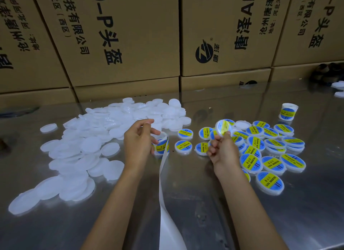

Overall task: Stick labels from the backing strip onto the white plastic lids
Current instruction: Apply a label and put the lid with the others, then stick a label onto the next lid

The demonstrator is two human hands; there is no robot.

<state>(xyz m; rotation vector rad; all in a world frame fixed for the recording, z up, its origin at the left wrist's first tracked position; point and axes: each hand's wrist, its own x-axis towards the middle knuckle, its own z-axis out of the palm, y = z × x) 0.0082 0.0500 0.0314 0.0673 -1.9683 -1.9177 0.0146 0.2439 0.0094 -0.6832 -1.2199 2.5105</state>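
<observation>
My left hand [138,138] holds a small roll of blue-and-yellow labels [161,144] in its lower fingers, while the thumb and forefinger are raised above it. A bare white backing strip [164,190] trails from the roll down toward me. My right hand [222,150] pinches a white plastic lid [223,128] by its edge, tilted up, with a label on its face. A heap of unlabelled white lids [83,147] lies at the left. Labelled lids [268,153] are spread at the right.
The work surface is a shiny metal table [195,203]. Brown cardboard boxes [130,35] form a wall along its far edge. A second roll of labels [288,112] stands at the back right. A few white lids [337,87] lie at the far right edge.
</observation>
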